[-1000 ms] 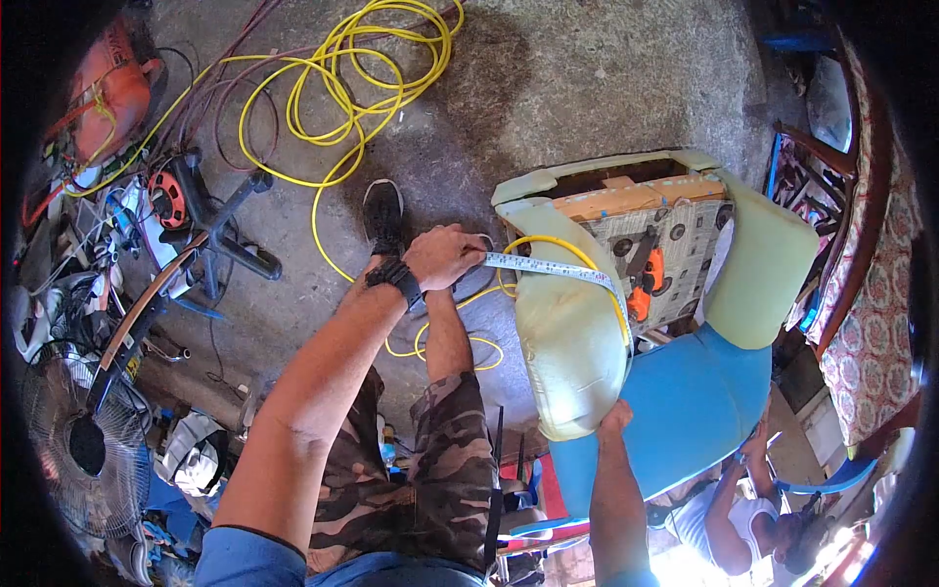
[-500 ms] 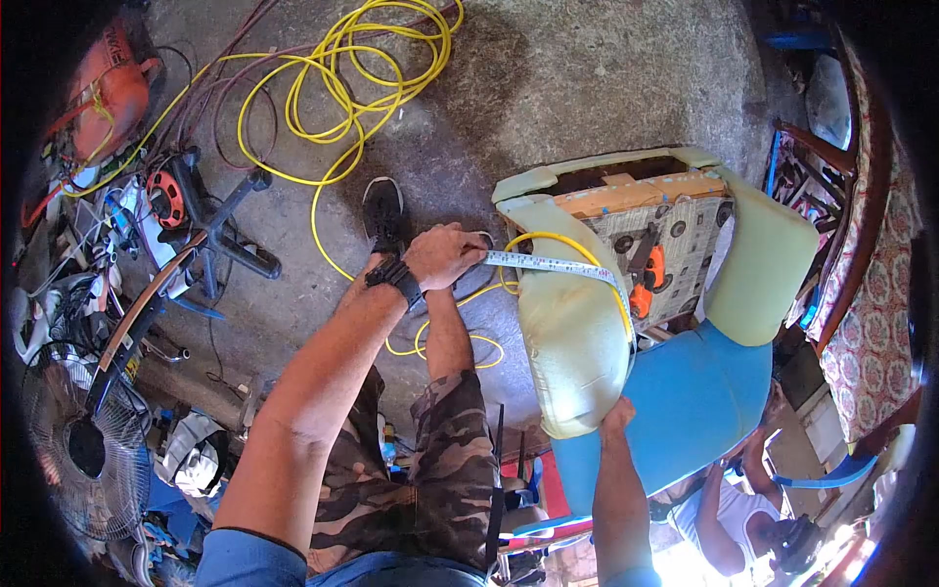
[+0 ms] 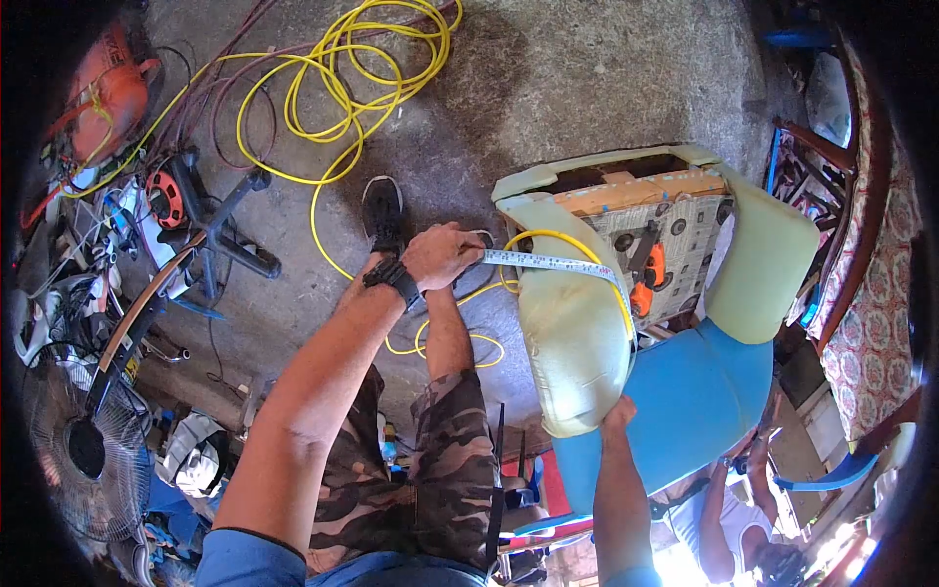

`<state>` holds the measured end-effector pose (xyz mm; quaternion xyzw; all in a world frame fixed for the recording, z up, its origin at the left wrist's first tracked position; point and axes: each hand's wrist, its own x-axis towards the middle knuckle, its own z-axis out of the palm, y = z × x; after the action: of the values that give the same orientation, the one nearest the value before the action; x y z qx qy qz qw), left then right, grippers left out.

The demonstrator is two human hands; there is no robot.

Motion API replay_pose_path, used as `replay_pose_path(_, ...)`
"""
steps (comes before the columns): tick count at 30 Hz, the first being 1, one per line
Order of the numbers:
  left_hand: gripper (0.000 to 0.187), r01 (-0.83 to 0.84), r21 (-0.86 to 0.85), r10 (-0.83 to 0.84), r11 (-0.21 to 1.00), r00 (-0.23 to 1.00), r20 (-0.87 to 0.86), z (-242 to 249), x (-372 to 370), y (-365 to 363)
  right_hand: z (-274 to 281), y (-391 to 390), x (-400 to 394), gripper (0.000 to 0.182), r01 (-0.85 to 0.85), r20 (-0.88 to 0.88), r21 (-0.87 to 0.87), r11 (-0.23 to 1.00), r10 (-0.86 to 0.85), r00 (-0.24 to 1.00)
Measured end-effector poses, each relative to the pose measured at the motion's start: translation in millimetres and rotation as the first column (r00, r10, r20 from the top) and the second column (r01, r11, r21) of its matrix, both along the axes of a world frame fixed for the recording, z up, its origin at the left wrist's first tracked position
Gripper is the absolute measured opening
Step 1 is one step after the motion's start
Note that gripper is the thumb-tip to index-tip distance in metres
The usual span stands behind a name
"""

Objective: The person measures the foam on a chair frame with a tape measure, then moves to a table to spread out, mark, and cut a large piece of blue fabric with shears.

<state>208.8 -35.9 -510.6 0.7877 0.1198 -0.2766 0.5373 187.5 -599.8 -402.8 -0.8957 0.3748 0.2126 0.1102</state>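
My left hand (image 3: pixel 445 256), wearing a black watch, is closed on one end of a white tape measure (image 3: pixel 548 261). The tape runs across the pale foam arm (image 3: pixel 572 362) of an armchair and bends down its inner side. My right hand (image 3: pixel 617 415) is closed where the foam arm meets the blue backrest (image 3: pixel 685 401); what its fingers hold is hidden. Over the same arm loops a yellow hose (image 3: pixel 562 237). An orange-and-black tool (image 3: pixel 648 279) lies on the chair's patterned seat base (image 3: pixel 675 245).
Coiled yellow hose (image 3: pixel 352 88) lies on the concrete floor. A standing fan (image 3: pixel 86 447), a black chair base (image 3: pixel 230 230) and an orange tank (image 3: pixel 108 93) line the left. Another person (image 3: pixel 729 523) is behind the backrest; patterned upholstery (image 3: pixel 871 323) stands at right.
The other person behind the backrest has shifted, head lower and hands moved. Both my hands, the tape and the chair look nearly the same.
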Motion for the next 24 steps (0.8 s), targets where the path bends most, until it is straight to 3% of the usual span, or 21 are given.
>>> replay_pose_path(1,0.025,-0.003,0.003,0.003,1.0,1.0,0.005,-2,0,0,-5,-10,-1,0.027,-0.046,-0.037,-0.055,0.997,0.044,0.998)
replay_pose_path(4,0.025,-0.007,-0.003,0.007,1.0,1.0,-0.004,-4,-2,-3,-17,-43,-13,0.026,-0.04,0.057,0.053,0.998,0.037,0.998)
replay_pose_path(7,0.025,-0.008,-0.019,0.008,1.0,0.999,-0.037,-2,-1,-3,4,1,0,0.027,0.006,0.072,0.105,0.994,-0.014,0.997)
replay_pose_path(10,0.026,-0.012,-0.019,0.011,1.0,0.999,-0.045,-3,-2,-5,2,-14,-2,0.026,-0.416,-0.139,-0.027,0.909,0.408,0.902)
replay_pose_path(13,0.026,-0.018,-0.002,0.018,1.0,0.999,-0.038,-4,-6,-5,4,-5,-1,0.025,-0.269,-0.046,0.028,0.963,0.27,0.962)
replay_pose_path(16,0.026,-0.014,0.012,0.015,1.0,0.999,-0.038,-3,-5,-6,9,9,1,0.025,0.068,0.053,0.238,0.969,-0.083,0.995)
replay_pose_path(19,0.027,0.001,0.013,0.0,1.0,0.998,-0.066,4,-2,-3,-13,-44,-13,0.028,-0.125,-0.004,0.094,0.988,0.126,0.992)
replay_pose_path(21,0.027,0.008,0.001,-0.007,1.0,0.996,-0.087,3,-2,-3,-25,-78,-22,0.029,-0.408,-0.108,-0.014,0.913,0.404,0.908)
replay_pose_path(24,0.026,-0.027,-0.01,0.027,1.0,0.999,-0.036,-6,-6,-7,-30,-93,-27,0.029,-0.504,-0.142,-0.02,0.863,0.497,0.856)
